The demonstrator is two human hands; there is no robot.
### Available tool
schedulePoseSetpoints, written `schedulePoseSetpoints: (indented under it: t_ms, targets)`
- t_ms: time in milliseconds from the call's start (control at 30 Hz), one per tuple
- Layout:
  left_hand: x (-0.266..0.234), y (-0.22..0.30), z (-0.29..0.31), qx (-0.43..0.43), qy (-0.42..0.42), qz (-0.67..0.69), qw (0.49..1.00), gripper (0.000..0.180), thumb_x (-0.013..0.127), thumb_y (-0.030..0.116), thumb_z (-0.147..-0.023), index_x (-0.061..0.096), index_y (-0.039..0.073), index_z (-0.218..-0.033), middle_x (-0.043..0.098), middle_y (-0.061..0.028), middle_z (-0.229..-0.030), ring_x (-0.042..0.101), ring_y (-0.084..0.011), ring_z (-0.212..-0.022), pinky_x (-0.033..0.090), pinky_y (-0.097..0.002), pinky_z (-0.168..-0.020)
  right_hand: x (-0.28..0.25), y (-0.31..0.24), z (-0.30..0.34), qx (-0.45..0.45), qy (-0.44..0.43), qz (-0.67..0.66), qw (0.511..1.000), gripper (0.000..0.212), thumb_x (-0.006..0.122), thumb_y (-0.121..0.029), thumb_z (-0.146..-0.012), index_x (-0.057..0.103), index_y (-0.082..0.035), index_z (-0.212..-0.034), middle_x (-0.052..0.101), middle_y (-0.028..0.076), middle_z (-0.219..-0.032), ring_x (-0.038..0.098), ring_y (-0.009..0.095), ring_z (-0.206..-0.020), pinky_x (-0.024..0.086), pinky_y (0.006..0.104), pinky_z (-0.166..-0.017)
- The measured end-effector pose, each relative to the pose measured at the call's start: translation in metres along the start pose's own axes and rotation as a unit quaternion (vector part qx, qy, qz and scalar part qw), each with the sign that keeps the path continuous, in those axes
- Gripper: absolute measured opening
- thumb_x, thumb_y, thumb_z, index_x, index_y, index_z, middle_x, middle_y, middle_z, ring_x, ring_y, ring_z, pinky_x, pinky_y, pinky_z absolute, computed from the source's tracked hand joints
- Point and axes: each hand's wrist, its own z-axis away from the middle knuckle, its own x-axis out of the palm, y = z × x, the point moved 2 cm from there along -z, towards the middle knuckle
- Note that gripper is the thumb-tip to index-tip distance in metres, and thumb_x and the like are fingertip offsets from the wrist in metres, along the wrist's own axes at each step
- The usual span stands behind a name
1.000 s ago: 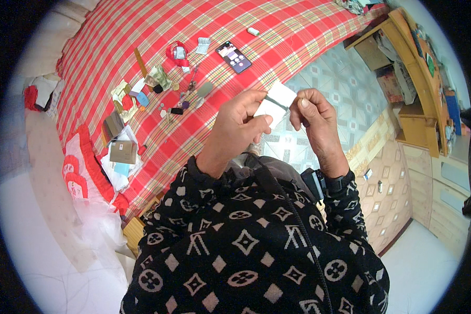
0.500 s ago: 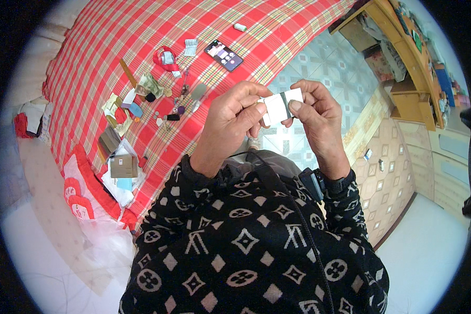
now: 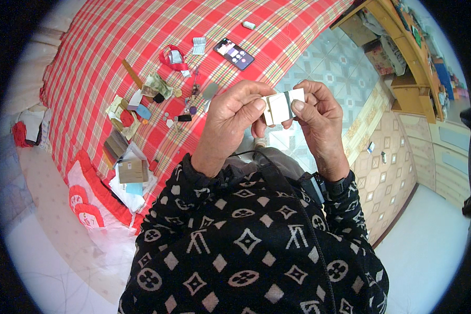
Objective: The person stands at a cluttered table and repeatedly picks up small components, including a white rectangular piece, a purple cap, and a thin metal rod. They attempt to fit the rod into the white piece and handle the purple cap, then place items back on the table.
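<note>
Both hands held a small white card packet (image 3: 281, 106) up in front of the chest, above the edge of the bed (image 3: 89, 63). The left hand (image 3: 230, 123) pinched its left edge, thumb on top; the right hand (image 3: 319, 118) gripped the right side, thumb pressed near a dark band across the packet — both sets of fingers clenched on it. The step looked like opening or parting the packet; the next move would likely call for a steady left pinch while the right thumb pried. A phone (image 3: 234, 54) and small clutter (image 3: 157, 99) lay on the bed.
</note>
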Motion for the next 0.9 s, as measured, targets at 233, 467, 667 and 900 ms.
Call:
schedulePoseSetpoints:
  t_ms: [233, 467, 667, 900]
  targets:
    - [-0.019, 0.001, -0.003, -0.044, -0.039, -0.003, 0.998, 0.033, 0.049, 0.022, -0.105, 0.056, -0.005, -0.121, 0.067, -0.013, -0.086, 0.06, -0.0101, -0.062, 0.05, -0.0224, -0.056, 0.015, 0.007, 0.001, -0.058, 0.05, 0.075, 0.994, 0.024, 0.062, 0.003, -0.092, 0.054, 0.002, -0.114, 0.069, 0.012, -0.095, 0.068, 0.016, -0.08, 0.057, 0.0288, -0.07]
    - [-0.03, 0.003, -0.003, -0.073, -0.063, 0.048, 0.994, 0.032, 0.059, 0.015, -0.099, 0.056, -0.006, -0.123, 0.068, -0.0151, -0.092, 0.063, -0.0125, -0.068, 0.053, -0.0236, -0.06, 0.024, 0.014, 0.001, -0.165, 0.014, 0.16, 0.973, 0.015, 0.063, 0.01, -0.088, 0.06, 0.0, -0.099, 0.065, 0.011, -0.107, 0.062, 0.016, -0.098, 0.053, 0.0288, -0.084]
    - [-0.033, 0.008, -0.001, -0.083, -0.035, 0.034, 0.995, 0.034, 0.064, -0.002, -0.088, 0.057, -0.007, -0.121, 0.069, -0.0146, -0.094, 0.065, -0.0103, -0.074, 0.053, -0.0221, -0.063, 0.027, 0.019, -0.001, -0.155, 0.015, 0.117, 0.981, 0.024, 0.057, 0.016, -0.086, 0.062, 0.001, -0.104, 0.065, 0.011, -0.11, 0.062, 0.018, -0.104, 0.052, 0.0305, -0.091]
    - [-0.037, 0.016, 0.0, -0.061, -0.019, -0.014, 0.998, 0.029, 0.059, -0.008, -0.089, 0.058, -0.007, -0.118, 0.068, -0.0151, -0.098, 0.065, -0.014, -0.077, 0.056, -0.0252, -0.064, 0.024, 0.018, 0.002, -0.106, 0.046, 0.07, 0.991, 0.027, 0.053, 0.009, -0.091, 0.06, 0.001, -0.117, 0.064, 0.015, -0.121, 0.062, 0.025, -0.115, 0.051, 0.0371, -0.099]
